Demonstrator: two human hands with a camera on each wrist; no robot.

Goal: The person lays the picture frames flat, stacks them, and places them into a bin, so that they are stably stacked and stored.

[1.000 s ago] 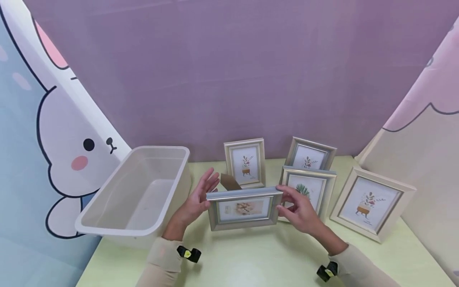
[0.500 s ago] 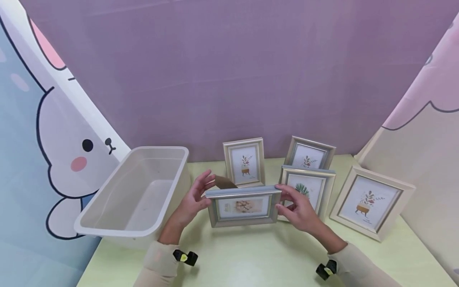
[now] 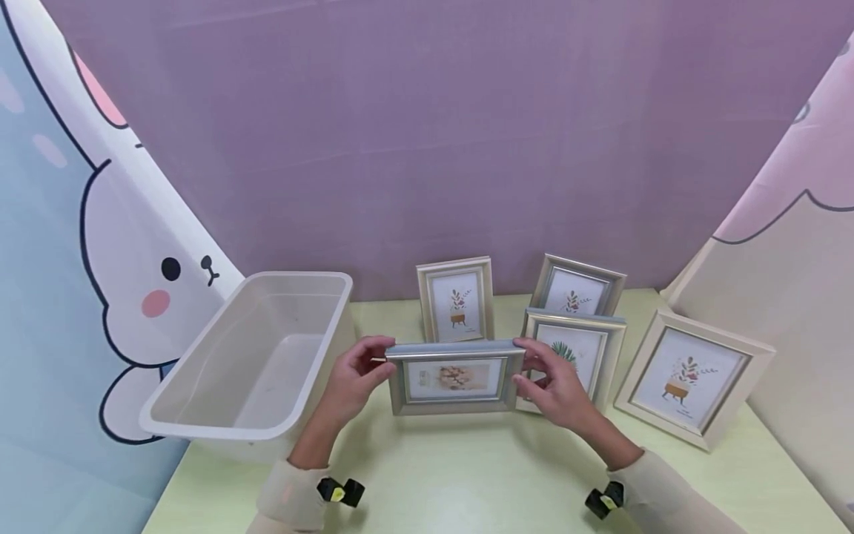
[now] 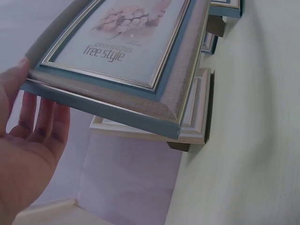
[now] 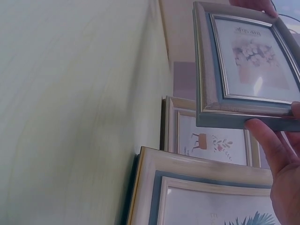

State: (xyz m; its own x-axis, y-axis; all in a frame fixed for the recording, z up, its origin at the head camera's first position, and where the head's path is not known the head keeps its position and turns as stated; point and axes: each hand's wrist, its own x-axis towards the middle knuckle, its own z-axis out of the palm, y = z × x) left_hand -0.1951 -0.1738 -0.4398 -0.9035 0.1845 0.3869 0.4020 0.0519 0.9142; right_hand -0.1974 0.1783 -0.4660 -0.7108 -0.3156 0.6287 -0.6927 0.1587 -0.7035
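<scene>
A grey-beige picture frame [image 3: 457, 378] with a flower print is held lengthwise between both hands, lifted off the table. My left hand [image 3: 353, 377] pinches its left end; in the left wrist view the thumb [image 4: 18, 75] lies on the front and the other fingers are behind. At the opposite end my right hand [image 3: 555, 386] grips the frame between thumb and fingers. Just behind it stands a small upright frame [image 3: 457, 300]. To the right, a plant-print frame [image 3: 579, 356] is partly covered by the right hand, with another frame [image 3: 579, 285] behind it.
On the left stands a deep white plastic bin [image 3: 247, 432]. A larger cream frame [image 3: 694, 382] leans back at the right side of the pale green table [image 3: 460, 475]. A purple cloth [image 3: 454, 148] hangs behind the table.
The left hand has closed from open fingers onto the picture frame's left end. The frame has risen slightly, and the brown flap behind it has gone out of sight. The right hand keeps its grip.
</scene>
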